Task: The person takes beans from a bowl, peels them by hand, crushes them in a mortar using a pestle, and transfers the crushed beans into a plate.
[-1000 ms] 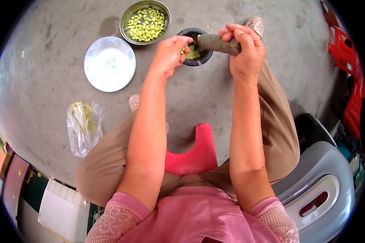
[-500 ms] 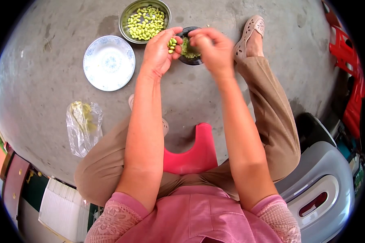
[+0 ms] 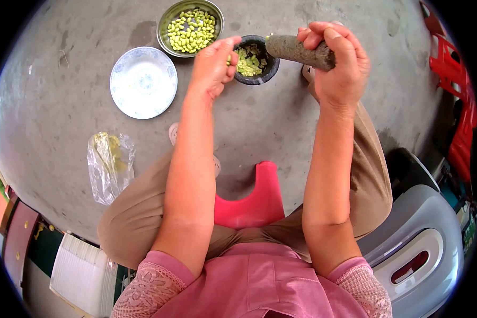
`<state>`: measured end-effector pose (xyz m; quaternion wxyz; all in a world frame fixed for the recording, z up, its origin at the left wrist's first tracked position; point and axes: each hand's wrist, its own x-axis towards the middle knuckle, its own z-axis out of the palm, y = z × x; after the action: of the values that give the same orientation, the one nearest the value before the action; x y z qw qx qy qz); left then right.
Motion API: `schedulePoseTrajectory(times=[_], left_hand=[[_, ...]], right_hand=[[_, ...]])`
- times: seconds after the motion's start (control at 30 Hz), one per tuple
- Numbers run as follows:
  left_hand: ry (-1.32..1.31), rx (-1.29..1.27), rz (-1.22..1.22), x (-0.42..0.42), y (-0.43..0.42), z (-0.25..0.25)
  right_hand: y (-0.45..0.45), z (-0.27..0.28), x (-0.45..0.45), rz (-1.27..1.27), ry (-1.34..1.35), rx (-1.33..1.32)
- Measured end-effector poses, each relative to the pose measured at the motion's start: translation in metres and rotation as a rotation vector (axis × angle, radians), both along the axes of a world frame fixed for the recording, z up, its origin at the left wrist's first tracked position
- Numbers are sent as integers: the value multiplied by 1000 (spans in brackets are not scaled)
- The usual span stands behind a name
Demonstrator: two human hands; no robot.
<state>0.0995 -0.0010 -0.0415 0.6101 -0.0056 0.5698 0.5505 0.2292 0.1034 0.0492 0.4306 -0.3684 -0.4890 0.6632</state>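
My right hand grips a grey stone pestle by its thick end. The pestle is held nearly level, its other end just off the right rim of a dark stone mortar, with a bit of green on that tip. Pale green crushed beans lie inside the mortar. Left of it, my left hand is curled around some green beans, only partly visible between the fingers. Close beyond that hand, a metal bowl contains many whole green beans.
A white plate with a blue pattern rests on the concrete floor to the left. Nearer me lies a clear plastic bag. A pink stool is between my legs. To the right are a grey plastic stool and red plastic furniture.
My right hand has moved from above the mortar to its right, and the pestle now shows in it, out of the mortar. My left hand has closed further over its beans.
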Motion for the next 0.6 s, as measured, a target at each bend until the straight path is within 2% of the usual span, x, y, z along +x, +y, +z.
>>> schedulePoseTrajectory(times=[0.1, 0.13, 0.17, 0.23, 0.27, 0.33, 0.43, 0.5, 0.6], left_hand=[[-113, 95, 138, -9, -1, -8], [-165, 100, 230, -10, -1, -7], [-216, 103, 323, -12, 0, -8], [-290, 154, 332, -18, -3, -17], [-297, 152, 346, -19, -2, -15], [-312, 187, 380, -17, -2, -12], [-184, 160, 295, -10, -1, -8], [-182, 174, 243, -9, -1, -10], [-14, 18, 52, -3, 0, -2]], right_hand=[[-4, 8, -3, 107, 27, 66], [-8, 4, -7, 118, -41, 73], [-14, -5, -13, 120, -42, 71], [-26, -41, -24, 135, -178, -12], [-33, -72, -25, 121, -234, 26], [-35, -85, -29, 104, -286, 70], [-30, -79, -21, 117, -302, -26], [-24, -65, -9, 80, -188, -81], [-15, -42, 5, 13, -67, -91]])
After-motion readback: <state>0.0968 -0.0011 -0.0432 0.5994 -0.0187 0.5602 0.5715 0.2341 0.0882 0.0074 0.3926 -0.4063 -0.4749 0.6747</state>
